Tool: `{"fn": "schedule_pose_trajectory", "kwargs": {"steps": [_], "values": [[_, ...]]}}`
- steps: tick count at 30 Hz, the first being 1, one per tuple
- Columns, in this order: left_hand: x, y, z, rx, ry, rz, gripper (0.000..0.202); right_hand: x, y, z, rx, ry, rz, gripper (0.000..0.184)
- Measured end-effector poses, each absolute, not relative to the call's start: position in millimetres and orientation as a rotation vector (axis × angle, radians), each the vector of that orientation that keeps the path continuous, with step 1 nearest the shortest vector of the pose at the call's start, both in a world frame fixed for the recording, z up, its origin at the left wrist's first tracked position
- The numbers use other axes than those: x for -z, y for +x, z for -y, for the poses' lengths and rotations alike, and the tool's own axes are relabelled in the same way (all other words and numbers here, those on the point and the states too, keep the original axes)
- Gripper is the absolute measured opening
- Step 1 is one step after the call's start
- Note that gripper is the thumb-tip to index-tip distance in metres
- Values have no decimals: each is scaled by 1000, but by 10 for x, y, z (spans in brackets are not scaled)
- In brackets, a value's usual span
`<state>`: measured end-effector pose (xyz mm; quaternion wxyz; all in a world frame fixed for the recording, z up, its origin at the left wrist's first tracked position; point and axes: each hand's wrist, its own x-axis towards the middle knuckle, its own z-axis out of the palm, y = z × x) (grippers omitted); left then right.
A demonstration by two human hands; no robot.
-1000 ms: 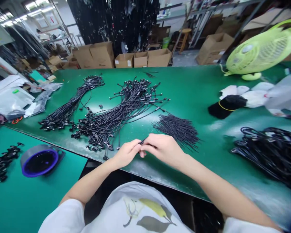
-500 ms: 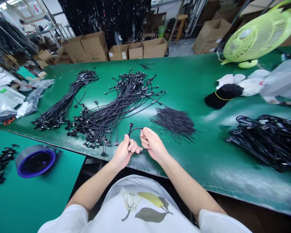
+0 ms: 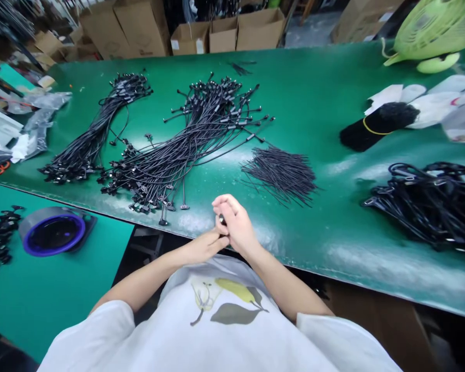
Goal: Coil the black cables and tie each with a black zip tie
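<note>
Black cord end [image 3: 221, 219], mostly hidden, sits pinched between the person's hands just inside the front edge of the green surface [image 3: 313, 88]. Beyond lie a long tangled bundle of black cords [image 3: 158, 160] and a loose heap of short black strands [image 3: 279, 173] (neither touched by the hands). The left hand [image 3: 203, 247] and right hand [image 3: 234, 225] close together around it, apparently in fine finger work on that one small piece.
</note>
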<state>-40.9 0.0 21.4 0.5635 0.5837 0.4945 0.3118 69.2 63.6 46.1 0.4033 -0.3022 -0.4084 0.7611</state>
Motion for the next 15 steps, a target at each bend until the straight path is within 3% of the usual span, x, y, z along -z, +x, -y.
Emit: {"fn": "schedule_pose_trajectory", "kwargs": {"steps": [6,11,15], "values": [[-339,-439,-114,-831,1342,-1199,25,-539,743,-690,-2044,-631,930,49],[-351,-331,-75,-792,791,-839,49,-558,762,-810,-2201,-605,873,51],[-359,-224,-45,-889,465,-721,48,-500,756,-939,-2169,-664,752,48]]}}
